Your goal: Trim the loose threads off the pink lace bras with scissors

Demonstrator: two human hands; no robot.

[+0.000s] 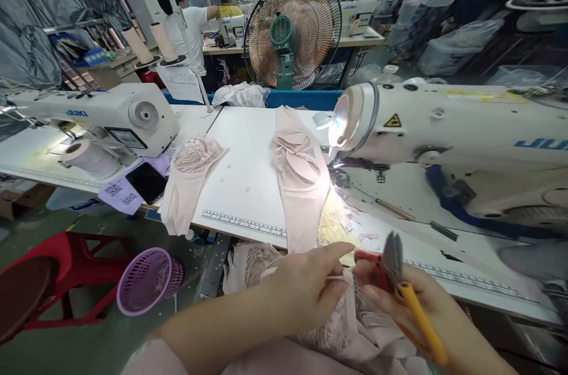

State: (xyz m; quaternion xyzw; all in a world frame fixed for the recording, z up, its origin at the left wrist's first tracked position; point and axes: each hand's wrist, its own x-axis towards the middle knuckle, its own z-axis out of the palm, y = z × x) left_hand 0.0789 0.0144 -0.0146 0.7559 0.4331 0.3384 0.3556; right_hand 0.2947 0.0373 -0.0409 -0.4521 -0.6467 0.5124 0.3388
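My left hand (306, 286) is closed in a pinch on the edge of a pale pink lace garment (328, 333), with the index finger stretched forward. The garment lies bunched over my lap, below the table's front edge. In my right hand (426, 298) is a pair of scissors (393, 256), grey blades upward and an orange handle slanting down across the palm. A red part shows at my right fingertips, close to the left hand; I cannot tell whether it belongs to the scissors. Just beyond, a pale pink bra piece (299, 168) lies flat on the table beside the sewing needle area.
A sewing machine (412, 120) stands on the right, another (97, 118) on the left. A second bra piece (193, 174), a phone (146, 181) and a thread cone (91, 159) lie leftward. A purple basket (144, 280) and red stool (71, 274) stand below. A fan (293, 32) is behind.
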